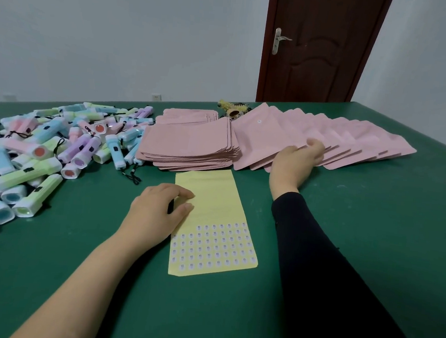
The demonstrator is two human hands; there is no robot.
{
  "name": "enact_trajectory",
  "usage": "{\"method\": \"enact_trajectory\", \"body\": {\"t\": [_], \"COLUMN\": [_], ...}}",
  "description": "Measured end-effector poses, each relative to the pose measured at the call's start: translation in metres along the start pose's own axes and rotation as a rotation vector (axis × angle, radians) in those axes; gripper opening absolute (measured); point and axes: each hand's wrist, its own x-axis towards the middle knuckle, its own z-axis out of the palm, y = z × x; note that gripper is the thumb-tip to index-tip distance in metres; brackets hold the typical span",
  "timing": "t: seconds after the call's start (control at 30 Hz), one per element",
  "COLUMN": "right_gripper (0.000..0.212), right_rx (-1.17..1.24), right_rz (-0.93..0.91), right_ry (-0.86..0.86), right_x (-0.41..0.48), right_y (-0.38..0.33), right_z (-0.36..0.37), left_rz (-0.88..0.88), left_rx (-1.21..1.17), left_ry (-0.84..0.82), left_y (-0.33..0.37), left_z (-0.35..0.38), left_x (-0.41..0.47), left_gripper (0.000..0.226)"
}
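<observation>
A yellow sticker sheet (214,202) lies on the green table (371,234), with rows of small stickers on its lower half. My left hand (157,211) rests on the sheet's left edge, fingers loosely curled and fingertips touching the paper. A fanned row of pink pouches (352,136) stretches to the right. My right hand (295,164) reaches onto the fan's near edge, thumb on top of a pouch and fingers curled round its edge. A thick stack of pink pouches (191,145) sits behind the sheet.
A heap of pastel flashlights (44,149) with black cords covers the table's left side. A small yellow-brown object (232,109) lies behind the pouches. A dark wooden door (319,48) stands beyond the far edge.
</observation>
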Motion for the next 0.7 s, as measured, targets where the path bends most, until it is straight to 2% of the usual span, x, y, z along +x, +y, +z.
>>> {"method": "enact_trajectory", "body": {"t": [0.13, 0.2, 0.3, 0.4, 0.5, 0.6, 0.7], "right_gripper": [0.024, 0.028, 0.053, 0.065, 0.06, 0.045, 0.029], "right_rx": [-0.404, -0.558, -0.721, -0.84, -0.942, -1.128, -1.189], "right_rz": [-0.581, -0.726, -0.792, -0.887, -0.99, -1.0, -1.035], "right_ry": [-0.149, -0.289, -0.551, -0.637, -0.818, -1.024, -0.988], "right_x": [-0.013, -0.021, -0.033, -0.042, -0.065, -0.084, -0.087], "right_y": [-0.008, -0.009, -0.01, -0.019, -0.034, -0.047, -0.049], "right_z": [0.006, 0.013, 0.021, 0.03, 0.051, 0.072, 0.08], "left_rz": [0.002, 0.002, 0.001, -0.008, -0.009, -0.011, -0.018], "left_rx": [0.01, 0.011, 0.006, 0.017, 0.031, 0.033, 0.021], "left_ry": [0.005, 0.001, -0.004, -0.005, -0.002, -0.009, -0.019], "left_y": [0.0, 0.001, 0.002, 0.004, 0.006, 0.007, 0.007], "left_z": [0.0, 0.0, -0.001, -0.002, -0.001, 0.0, -0.001], "left_x": [0.0, -0.001, -0.001, -0.002, -0.003, -0.003, -0.004], "left_gripper": [0.024, 0.024, 0.026, 0.027, 0.028, 0.029, 0.03]}}
